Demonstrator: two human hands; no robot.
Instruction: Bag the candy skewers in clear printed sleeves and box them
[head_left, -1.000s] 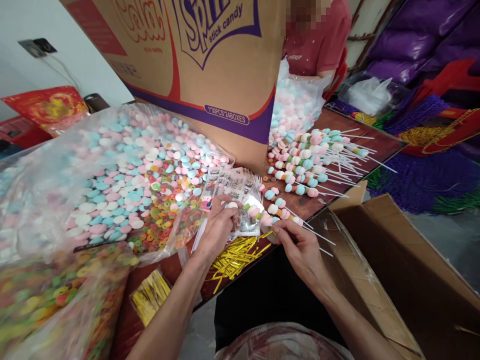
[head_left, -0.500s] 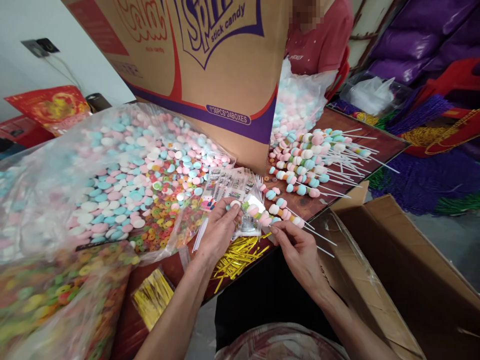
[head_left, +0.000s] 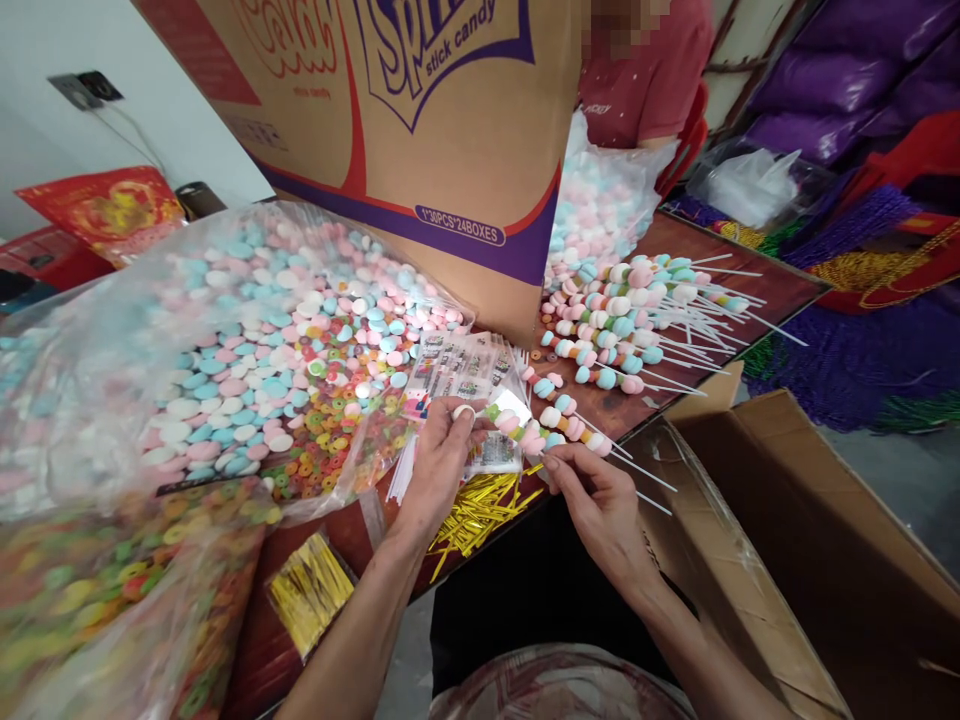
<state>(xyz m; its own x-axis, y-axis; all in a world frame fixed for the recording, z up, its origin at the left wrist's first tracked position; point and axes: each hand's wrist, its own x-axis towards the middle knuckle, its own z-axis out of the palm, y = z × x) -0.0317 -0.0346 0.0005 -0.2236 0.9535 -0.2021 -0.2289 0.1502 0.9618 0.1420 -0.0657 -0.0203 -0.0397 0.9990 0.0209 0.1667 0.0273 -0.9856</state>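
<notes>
My left hand point(head_left: 444, 450) pinches a white marshmallow candy point(head_left: 464, 411) at the near end of a candy skewer. My right hand point(head_left: 592, 490) is closed on the stick end of that candy skewer point(head_left: 531, 437), which carries pink, green and white pieces between my hands. Under and behind it lie printed plastic wrappers point(head_left: 457, 365). Finished-looking candy skewers point(head_left: 574, 428) rest just past my right fingers, their white sticks pointing right. Gold twist ties point(head_left: 480, 515) are scattered on the table below my left hand.
A clear bag of pastel marshmallows point(head_left: 247, 400) and ring gummies point(head_left: 322, 450) spreads left. A tall carton point(head_left: 450, 150) stands behind, with a person point(head_left: 645, 90) beyond. More candy skewers point(head_left: 630, 310) are piled right. An open cardboard box point(head_left: 810, 520) sits beside the table edge. A twist-tie pack point(head_left: 311, 590) lies near.
The view has shifted slightly. Both hands keep their grip on the skewer and the white marshmallow, with only a small movement of the left fingers.
</notes>
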